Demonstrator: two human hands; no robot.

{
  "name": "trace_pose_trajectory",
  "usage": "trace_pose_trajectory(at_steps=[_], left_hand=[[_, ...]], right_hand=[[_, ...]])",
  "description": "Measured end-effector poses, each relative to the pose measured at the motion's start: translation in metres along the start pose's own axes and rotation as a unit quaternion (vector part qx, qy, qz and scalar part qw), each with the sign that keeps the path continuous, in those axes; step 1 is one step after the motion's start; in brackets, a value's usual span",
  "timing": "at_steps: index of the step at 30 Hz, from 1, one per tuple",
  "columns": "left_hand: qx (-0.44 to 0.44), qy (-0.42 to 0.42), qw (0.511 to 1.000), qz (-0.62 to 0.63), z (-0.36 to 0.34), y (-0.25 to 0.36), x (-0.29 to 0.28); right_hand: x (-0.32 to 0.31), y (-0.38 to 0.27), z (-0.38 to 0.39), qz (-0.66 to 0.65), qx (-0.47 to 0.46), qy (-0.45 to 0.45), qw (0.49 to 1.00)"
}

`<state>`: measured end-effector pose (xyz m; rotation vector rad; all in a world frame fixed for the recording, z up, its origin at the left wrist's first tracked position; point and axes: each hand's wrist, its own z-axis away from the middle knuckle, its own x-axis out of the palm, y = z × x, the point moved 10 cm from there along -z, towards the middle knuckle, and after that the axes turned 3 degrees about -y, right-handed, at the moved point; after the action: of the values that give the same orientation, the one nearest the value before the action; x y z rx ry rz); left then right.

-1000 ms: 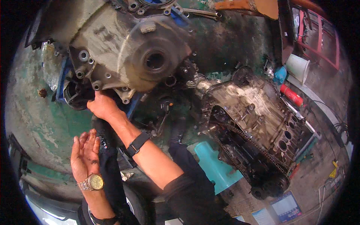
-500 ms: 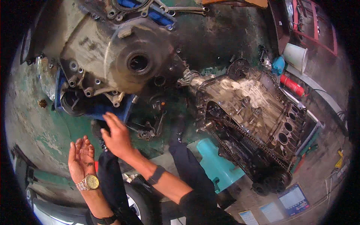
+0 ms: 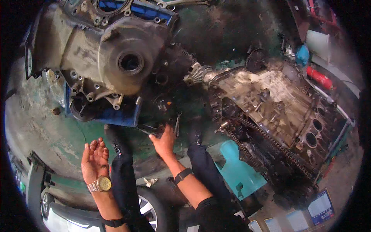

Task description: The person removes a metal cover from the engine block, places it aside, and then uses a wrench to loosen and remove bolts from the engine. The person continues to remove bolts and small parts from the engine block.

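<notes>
My left hand (image 3: 94, 159) is held up with its palm open and fingers together, holding nothing; a gold watch sits on its wrist. My right hand (image 3: 164, 141), with a black band on the wrist, reaches down to a small pile of dark tools (image 3: 154, 128) on the floor beside a slim wrench (image 3: 177, 123). Its fingertips lie on the tools and are hidden, so a grip cannot be made out. Just above stands a big grimy metal housing (image 3: 112, 58) with a round bore, resting on a blue support (image 3: 119, 117).
A greasy engine block (image 3: 270, 104) with an exposed chain lies at the right. A teal stool (image 3: 235, 170) sits below it. My dark-trousered legs (image 3: 123, 178) stretch forward. A car wheel (image 3: 148, 208) is at the bottom, a red canister (image 3: 319, 77) and white bucket (image 3: 319, 42) far right.
My right hand has left the housing's lower edge and moved down and right to the tools on the floor. The left hand stays raised and open.
</notes>
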<state>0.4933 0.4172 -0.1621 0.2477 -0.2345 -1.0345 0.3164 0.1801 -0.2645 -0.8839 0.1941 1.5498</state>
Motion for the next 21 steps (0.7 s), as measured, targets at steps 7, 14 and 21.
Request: trace_pose_trajectory(at_steps=[7, 14, 21], left_hand=[[-0.020, 0.010, 1.000, 0.011, 0.005, -0.008, 0.002], [-0.010, -0.004, 1.000, 0.012, 0.007, -0.008, 0.008], [-0.014, -0.013, 1.000, 0.011, 0.007, -0.008, 0.006]], right_hand=[[0.006, 0.011, -0.005, -0.042, 0.005, -0.053, 0.998], [0.024, -0.001, -0.002, 0.143, -0.031, -0.082, 0.986], [0.031, -0.010, -0.021, 0.165, -0.088, -0.085, 0.979]])
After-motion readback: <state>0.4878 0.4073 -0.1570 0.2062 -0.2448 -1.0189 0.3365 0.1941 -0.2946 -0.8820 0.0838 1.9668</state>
